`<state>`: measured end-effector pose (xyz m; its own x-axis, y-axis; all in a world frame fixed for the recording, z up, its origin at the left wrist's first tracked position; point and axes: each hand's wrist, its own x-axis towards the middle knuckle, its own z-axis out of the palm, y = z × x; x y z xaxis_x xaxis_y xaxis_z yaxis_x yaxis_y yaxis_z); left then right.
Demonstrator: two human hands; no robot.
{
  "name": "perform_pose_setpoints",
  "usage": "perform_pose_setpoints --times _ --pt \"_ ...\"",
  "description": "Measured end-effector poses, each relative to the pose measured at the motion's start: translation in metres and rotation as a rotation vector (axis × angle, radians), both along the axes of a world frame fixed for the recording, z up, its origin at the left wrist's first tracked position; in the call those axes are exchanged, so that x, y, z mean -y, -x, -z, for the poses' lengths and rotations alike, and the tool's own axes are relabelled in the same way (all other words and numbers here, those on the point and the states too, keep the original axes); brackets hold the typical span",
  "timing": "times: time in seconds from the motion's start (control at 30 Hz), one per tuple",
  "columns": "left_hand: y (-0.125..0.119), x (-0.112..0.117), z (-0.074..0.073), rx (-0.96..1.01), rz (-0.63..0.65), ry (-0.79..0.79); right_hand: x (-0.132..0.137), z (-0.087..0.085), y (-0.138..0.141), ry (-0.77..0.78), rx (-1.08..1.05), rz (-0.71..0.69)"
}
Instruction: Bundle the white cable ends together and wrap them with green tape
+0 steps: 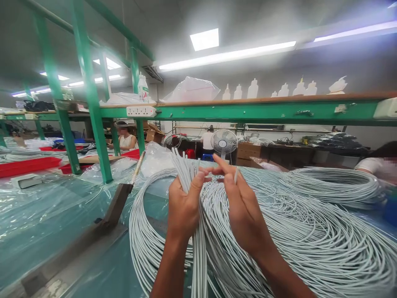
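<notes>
My left hand (183,203) is closed round a bundle of pale grey cable ends (185,169) that stick up above the fist. My right hand (240,203) sits just to its right, thumb and fingers pinched on a single cable end (236,175) close to the bundle. Both hands are raised over large loose coils of the same grey cable (310,231) that lie across the table covered in clear plastic sheeting (46,215).
A metal cutter with a long handle (122,198) lies at the left. Green frame posts (93,103) and a shelf beam (248,111) with white bottles stand behind. A white fan (223,142), red trays (27,165) and other people sit beyond; one person's shoulder (376,165) is at the right.
</notes>
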<state>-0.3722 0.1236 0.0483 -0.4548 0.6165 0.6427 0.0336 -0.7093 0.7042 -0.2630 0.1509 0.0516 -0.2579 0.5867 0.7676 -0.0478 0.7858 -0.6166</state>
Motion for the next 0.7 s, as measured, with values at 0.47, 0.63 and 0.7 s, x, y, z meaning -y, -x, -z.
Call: perform_pose_setpoints --times 0.47,0.63,0.7 --pt "0.013 -0.017 0.006 0.055 -0.063 -0.053 -0.037 -0.042 0.044 -0.239 0.424 -0.14" --pt "0.025 -0.024 0.012 -0.015 0.036 0.02 -0.048 -0.045 0.041 -0.179 0.496 -0.273" --pt "0.027 -0.024 0.014 -0.051 0.091 0.086 -0.055 -0.037 0.038 -0.116 0.473 -0.287"
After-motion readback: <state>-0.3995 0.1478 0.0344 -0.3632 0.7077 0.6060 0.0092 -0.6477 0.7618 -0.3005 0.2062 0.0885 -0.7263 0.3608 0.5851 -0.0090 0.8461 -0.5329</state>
